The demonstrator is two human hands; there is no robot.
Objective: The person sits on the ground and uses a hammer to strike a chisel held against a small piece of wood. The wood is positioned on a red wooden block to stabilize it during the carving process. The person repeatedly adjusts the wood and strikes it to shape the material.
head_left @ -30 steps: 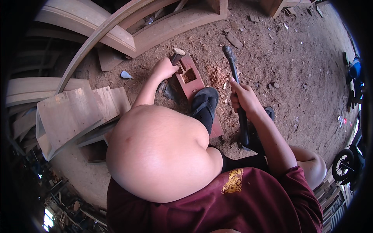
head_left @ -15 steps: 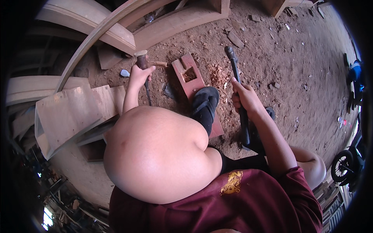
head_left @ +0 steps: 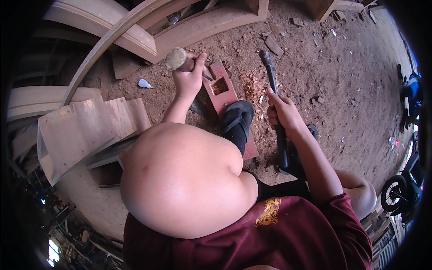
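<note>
My left hand (head_left: pixel 186 81) is closed on a wooden-handled chisel (head_left: pixel 180 59), its pale round butt toward me and its blade angled down into the upper part of a red board (head_left: pixel 225 101) on the ground. The board has a square cut hole (head_left: pixel 219 85) with a narrower slot above it. My foot in a black sandal (head_left: pixel 236 117) rests on the board. To the right of it, my right hand (head_left: pixel 281 110) grips a long black hammer-like tool (head_left: pixel 270 67), held raised along its length with the head pointing away from me.
Wood shavings (head_left: pixel 254 85) and scraps lie on the dirt ground right of the board. Curved wooden frames (head_left: pixel 171 42) stand behind, plywood pieces (head_left: pixel 76 130) lie at the left, with a small white bottle (head_left: pixel 144 83) near them. A motorbike wheel (head_left: pixel 393 193) is at the far right.
My left hand moved left with the chisel half a second ago and has now come back right over the board, tilting the blade into the cut. My right hand has barely moved.
</note>
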